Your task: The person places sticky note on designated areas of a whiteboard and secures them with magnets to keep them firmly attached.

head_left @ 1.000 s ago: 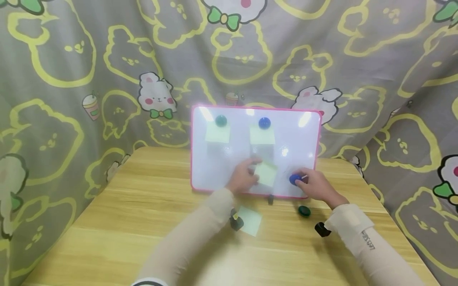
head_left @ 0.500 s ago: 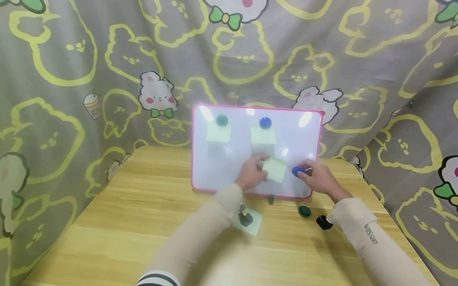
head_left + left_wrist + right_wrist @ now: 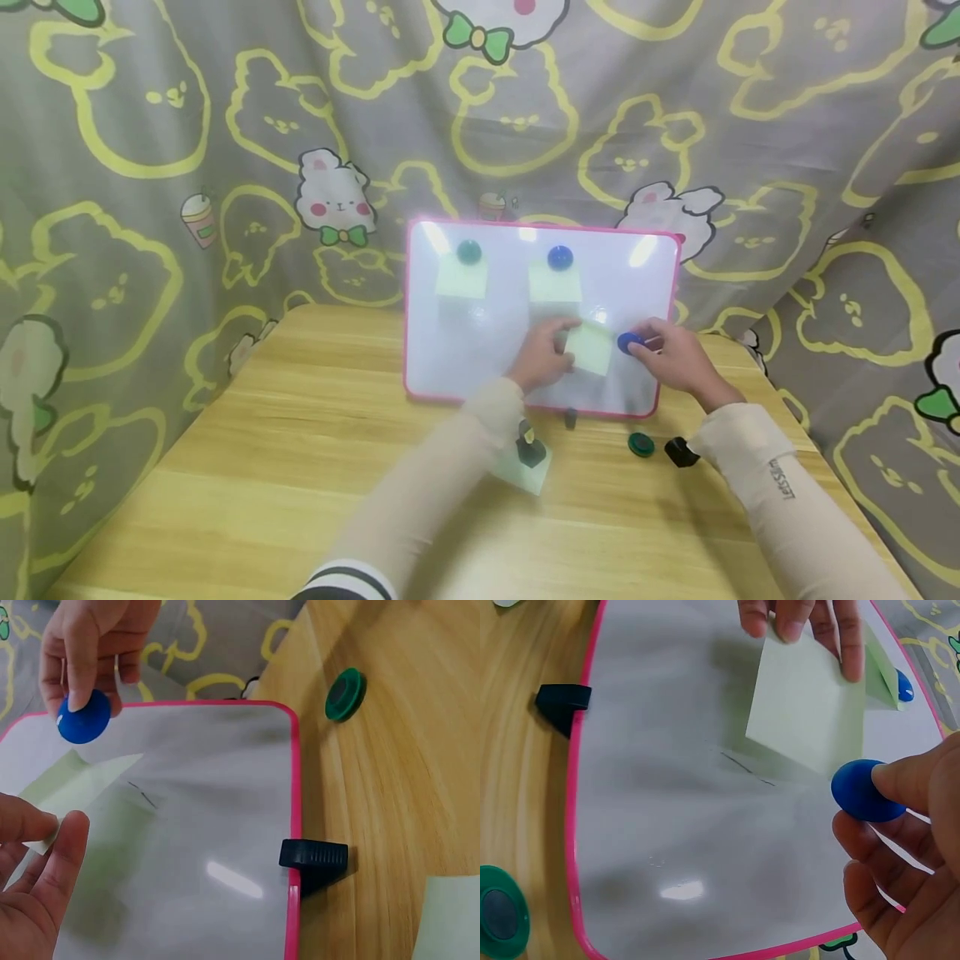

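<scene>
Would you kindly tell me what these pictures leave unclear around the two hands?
Head: left sleeve partly covers the table note.
Left wrist: left hand, cut by the edge, hides part of its pinched note.
Right wrist: left edge cuts off part of the green disc.

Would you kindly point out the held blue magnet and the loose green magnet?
Held blue magnet (image 3: 859, 793): right wrist view, middle of its dome.
Loose green magnet (image 3: 343, 692): left wrist view, dark central disc.

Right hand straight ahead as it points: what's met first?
Probably the blue magnet it holds would meet the pale green note in the left hand; depth is unclear, so the whiteboard might come first.
</scene>
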Tool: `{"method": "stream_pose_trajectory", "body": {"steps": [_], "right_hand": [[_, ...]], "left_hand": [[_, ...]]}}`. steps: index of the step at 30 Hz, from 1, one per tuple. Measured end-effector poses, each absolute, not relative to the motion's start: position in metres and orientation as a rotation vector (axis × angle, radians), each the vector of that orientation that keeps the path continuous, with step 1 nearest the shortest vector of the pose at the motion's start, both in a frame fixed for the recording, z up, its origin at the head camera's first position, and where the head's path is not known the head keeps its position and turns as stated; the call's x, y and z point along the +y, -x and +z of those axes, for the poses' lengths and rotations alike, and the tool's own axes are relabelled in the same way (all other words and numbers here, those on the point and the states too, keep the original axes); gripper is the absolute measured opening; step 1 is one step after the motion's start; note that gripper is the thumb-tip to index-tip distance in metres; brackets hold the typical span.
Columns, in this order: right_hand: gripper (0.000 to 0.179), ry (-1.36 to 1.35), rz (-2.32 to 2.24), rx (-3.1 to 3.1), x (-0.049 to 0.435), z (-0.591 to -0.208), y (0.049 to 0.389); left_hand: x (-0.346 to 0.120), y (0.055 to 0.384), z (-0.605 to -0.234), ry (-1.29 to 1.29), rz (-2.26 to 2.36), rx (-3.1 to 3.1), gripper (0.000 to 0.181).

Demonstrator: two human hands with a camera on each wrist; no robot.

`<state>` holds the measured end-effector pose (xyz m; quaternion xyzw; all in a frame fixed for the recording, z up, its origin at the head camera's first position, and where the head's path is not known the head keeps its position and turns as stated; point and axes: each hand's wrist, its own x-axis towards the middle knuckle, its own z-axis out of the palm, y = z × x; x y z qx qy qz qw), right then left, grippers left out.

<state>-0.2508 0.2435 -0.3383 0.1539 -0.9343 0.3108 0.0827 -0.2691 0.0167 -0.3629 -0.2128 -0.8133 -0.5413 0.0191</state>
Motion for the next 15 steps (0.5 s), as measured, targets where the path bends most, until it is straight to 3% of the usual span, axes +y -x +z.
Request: {"method": "stream_pose_trajectory", "body": {"steps": [15], "right_hand": [[0.034, -0.403, 0.958, -2.795, 0.240, -0.322, 0.257]], "left_hand": [[0.030, 0.277, -0.359, 0.626, -1.645, -2.500, 0.058]]}}
